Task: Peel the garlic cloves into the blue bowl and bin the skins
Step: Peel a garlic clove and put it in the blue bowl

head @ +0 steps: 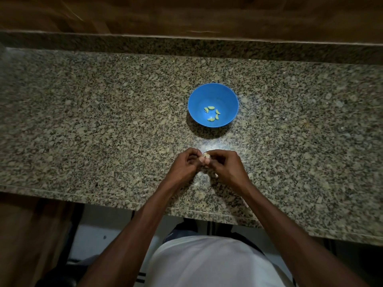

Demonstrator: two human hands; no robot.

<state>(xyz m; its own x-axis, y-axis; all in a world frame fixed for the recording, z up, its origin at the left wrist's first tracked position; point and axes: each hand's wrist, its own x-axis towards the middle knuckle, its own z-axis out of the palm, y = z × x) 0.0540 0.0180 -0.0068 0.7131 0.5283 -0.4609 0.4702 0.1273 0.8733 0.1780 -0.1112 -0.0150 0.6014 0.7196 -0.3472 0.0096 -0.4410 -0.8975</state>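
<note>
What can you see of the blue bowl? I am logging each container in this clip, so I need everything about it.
The blue bowl is round, plain and smooth, plastic by the look of it, with a wide rim narrowing to a smaller flat base. It stands upright on the speckled granite counter, casting a shadow toward the person. A few pale yellow-green peeled garlic cloves lie loosely ringed on its bottom. Neither hand touches it; both work nearer the counter's front edge.

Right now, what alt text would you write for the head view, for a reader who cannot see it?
Two hands, left hand and right hand, pinch a garlic clove above a granite counter. Beyond them stands a blue bowl holding several peeled cloves.
</note>
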